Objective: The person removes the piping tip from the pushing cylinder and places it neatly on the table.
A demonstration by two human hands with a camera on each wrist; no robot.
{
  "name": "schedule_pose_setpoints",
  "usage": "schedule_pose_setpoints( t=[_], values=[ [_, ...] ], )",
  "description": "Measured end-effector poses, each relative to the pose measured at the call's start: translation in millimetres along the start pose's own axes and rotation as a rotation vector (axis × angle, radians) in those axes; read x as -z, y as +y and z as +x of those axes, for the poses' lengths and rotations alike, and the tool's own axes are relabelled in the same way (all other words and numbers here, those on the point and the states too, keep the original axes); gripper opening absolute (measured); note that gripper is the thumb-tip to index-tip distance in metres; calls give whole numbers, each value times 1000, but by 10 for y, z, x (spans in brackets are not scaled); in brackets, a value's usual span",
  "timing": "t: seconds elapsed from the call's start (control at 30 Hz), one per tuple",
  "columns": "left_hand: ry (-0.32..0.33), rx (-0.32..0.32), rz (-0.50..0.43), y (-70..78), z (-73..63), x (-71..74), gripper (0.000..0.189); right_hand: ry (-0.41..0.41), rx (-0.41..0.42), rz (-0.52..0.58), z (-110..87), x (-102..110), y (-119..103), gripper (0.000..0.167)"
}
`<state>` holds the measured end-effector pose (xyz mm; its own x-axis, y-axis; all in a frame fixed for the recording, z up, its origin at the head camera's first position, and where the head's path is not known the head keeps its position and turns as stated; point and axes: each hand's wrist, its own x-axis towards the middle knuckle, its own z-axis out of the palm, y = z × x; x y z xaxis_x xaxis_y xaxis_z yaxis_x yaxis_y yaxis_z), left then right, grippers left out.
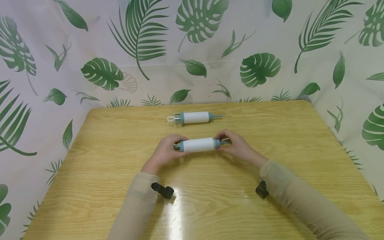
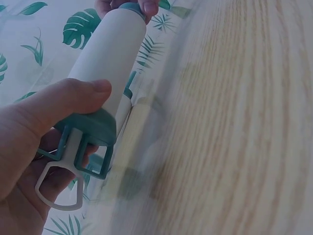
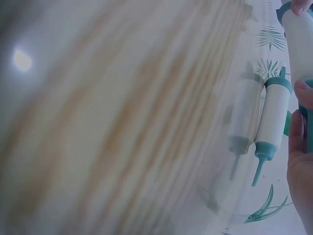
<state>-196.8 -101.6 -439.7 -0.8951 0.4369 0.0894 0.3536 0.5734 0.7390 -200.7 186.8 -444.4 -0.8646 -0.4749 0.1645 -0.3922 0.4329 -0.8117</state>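
Observation:
Held level in both hands is a large white syringe (image 1: pixel 199 145) with teal ends. My left hand (image 1: pixel 166 150) grips its handle end; the left wrist view shows the thumb lying along the white barrel (image 2: pixel 111 54) just above the teal collar. Below that collar sticks out a white plunger ring (image 2: pixel 80 193) beside teal finger loops. My right hand (image 1: pixel 238 146) pinches the nozzle end, fingertips at the teal cap (image 1: pixel 217 143). Parallel behind it, a second syringe (image 1: pixel 195 117) of the same kind lies on the table, its nozzle pointing right.
The wooden table (image 1: pixel 120 190) has its far edge against a leaf-printed backdrop (image 1: pixel 168 40), which also rises on both sides. Black camera mounts sit at the left cuff (image 1: pixel 163 190) and at the right cuff (image 1: pixel 262 190).

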Motion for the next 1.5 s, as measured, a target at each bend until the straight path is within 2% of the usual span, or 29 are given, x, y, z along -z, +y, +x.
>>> schedule_pose_setpoints(
  t=[0.33, 0.5, 0.8, 1.07, 1.5],
  values=[
    [-3, 27, -37, 7, -4, 20, 46, 39, -2, 23, -5, 7, -1, 41],
    [-2, 50, -23, -23, 0, 34, 46, 61, -4, 48, -13, 39, 34, 39],
    [-28, 51, 44, -63, 59, 59, 47, 22, -14, 7, -21, 75, 54, 40],
    [-47, 83, 69, -93, 96, 71, 49, 6, -16, -51, -14, 73, 37, 39],
    [-65, 45, 123, -132, 115, 75, 57, -18, -15, -71, -15, 51, 20, 40]
  ],
)
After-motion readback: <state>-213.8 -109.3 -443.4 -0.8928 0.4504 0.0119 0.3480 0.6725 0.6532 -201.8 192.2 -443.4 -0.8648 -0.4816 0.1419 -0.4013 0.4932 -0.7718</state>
